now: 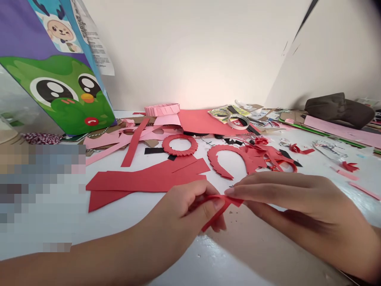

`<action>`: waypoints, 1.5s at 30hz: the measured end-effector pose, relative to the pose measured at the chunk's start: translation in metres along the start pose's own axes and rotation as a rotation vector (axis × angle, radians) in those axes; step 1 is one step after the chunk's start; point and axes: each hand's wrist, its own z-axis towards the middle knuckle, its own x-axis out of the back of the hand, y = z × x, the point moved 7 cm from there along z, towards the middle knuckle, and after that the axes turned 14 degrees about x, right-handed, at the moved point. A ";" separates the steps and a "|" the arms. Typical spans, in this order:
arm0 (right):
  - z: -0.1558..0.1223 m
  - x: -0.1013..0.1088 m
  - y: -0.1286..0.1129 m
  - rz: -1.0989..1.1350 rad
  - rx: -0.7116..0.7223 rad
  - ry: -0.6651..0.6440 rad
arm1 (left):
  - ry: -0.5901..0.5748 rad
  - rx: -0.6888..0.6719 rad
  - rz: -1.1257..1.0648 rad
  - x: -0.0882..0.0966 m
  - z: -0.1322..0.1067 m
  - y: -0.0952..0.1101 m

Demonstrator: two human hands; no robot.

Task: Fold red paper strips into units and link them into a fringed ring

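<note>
At the upper left of the frame, a printed card box [56,79] with a green cartoon owl leans beside a hank of red-and-white twine [40,138]; a pixelated patch hides the lower left edge. Pale pink paper strips [104,141] lie farther right, with cut red paper sheets [143,182] below them, nearer the hands; a fringed pink paper ring [162,109] and a fringed red paper ring [180,145] sit beyond those. At lower centre, the left hand [190,210] closes around one part of a narrow red paper strip [214,216], pinching it between thumb and fingers; just to the right, the right hand [285,198] pinches another part between thumb and forefinger, so the strip is held in the air between them. Beyond it lies a fringed red paper arc [222,161]; a roll of clear tape [238,121] and a dark cloth bundle [339,109] lie farther back. Hard pinching could crease the thin strip; uneven pulling could tear it; a loosened grip could let it drop among similar red scraps.
</note>
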 end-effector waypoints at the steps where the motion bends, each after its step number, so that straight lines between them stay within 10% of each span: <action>1: -0.002 0.000 0.001 -0.006 0.022 -0.007 | -0.029 -0.024 -0.052 -0.001 0.000 0.002; 16: -0.030 -0.013 0.005 -0.033 0.182 -0.066 | -0.022 0.112 -0.109 -0.003 0.005 -0.007; 28: -0.026 -0.035 0.028 0.506 -0.454 -0.017 | 0.010 0.106 0.069 -0.009 0.003 -0.010; 45: -0.026 -0.038 0.030 0.520 -0.458 -0.098 | 0.059 0.182 0.110 -0.007 0.000 -0.003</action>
